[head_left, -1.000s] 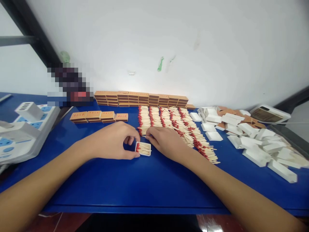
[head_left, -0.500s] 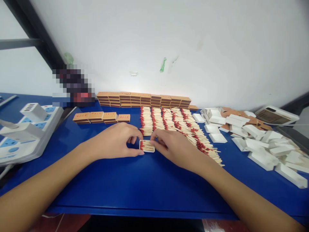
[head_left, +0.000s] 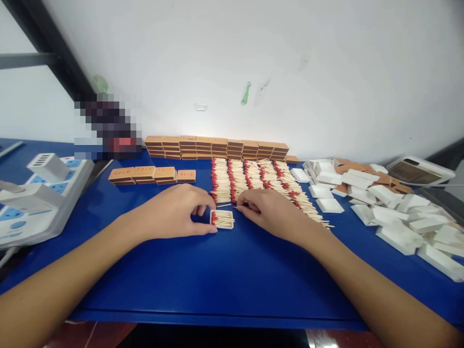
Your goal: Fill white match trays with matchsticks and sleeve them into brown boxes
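Resting on the blue table is a small white matchbox tray point(head_left: 226, 225), filled with red-headed matches point(head_left: 222, 219). My left hand point(head_left: 177, 210) grips its left end, thumb at the near side and index finger at the far side. Just right of the tray, my right hand point(head_left: 266, 210) is pinched closed, with a red match head point(head_left: 234, 207) showing at its fingertips. A single loose match point(head_left: 224, 206) lies behind the tray. Beyond both hands, rows of matches point(head_left: 220, 179) are spread out, partly hidden by my right hand.
Closed matchboxes point(head_left: 188, 147) are stacked along the wall, and a shorter row of matchboxes point(head_left: 145, 175) stands at left. White trays point(head_left: 395, 224) and brown sleeves point(head_left: 391, 181) are heaped at right beside a phone point(head_left: 416, 170). A power strip point(head_left: 47, 203) occupies the left side.
My right hand has moved from the tray's right end a little to the right and back, leaving that end uncovered. My left hand has stayed at the tray.
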A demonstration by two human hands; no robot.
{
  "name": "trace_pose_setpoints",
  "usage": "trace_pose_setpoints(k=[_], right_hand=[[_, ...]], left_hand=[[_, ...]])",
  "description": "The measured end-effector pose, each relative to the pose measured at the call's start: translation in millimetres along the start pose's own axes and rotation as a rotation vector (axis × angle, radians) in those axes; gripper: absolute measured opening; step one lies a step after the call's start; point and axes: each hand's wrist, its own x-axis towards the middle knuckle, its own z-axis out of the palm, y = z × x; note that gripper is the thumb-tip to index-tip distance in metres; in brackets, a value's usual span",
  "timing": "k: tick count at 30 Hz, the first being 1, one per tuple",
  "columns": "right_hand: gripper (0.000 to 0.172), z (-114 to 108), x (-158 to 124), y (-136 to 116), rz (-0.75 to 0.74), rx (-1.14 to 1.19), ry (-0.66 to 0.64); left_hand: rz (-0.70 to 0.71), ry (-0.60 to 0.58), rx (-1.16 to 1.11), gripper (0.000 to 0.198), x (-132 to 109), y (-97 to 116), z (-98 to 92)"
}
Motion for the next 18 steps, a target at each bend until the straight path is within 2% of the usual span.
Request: trace_pose_setpoints(k=[3,8,12,16,18], right_hand=[[0.008,-0.7,-1.4,-2.0,0.001,-0.023,-0.011],[0.013,-1.2,-6.6,-15.4,0.001,0.069,0.118],[0.014,3.9,-8.1,-30.0,-0.061,0.129,0.132],[0.017,0.8,-7.6,-21.9,-0.033,0.105,0.178],[0.015,-4.0,-7.9,-12.2,-0.019,0.068,0.115]], left_hand=[[0.003,0.004,0.009,0.029,0.3,0.3,0.1],[0.032,0.026,0.021,0.029,0.6,1.1,4.1],[0.056,0.059,0.007,0.029,1.0,0.7,8.3],[0.049,0.044,0.013,0.028,1.0,0.1,6.7],[0.040,0.034,0.017,0.029,0.3,-1.0,3.1]])
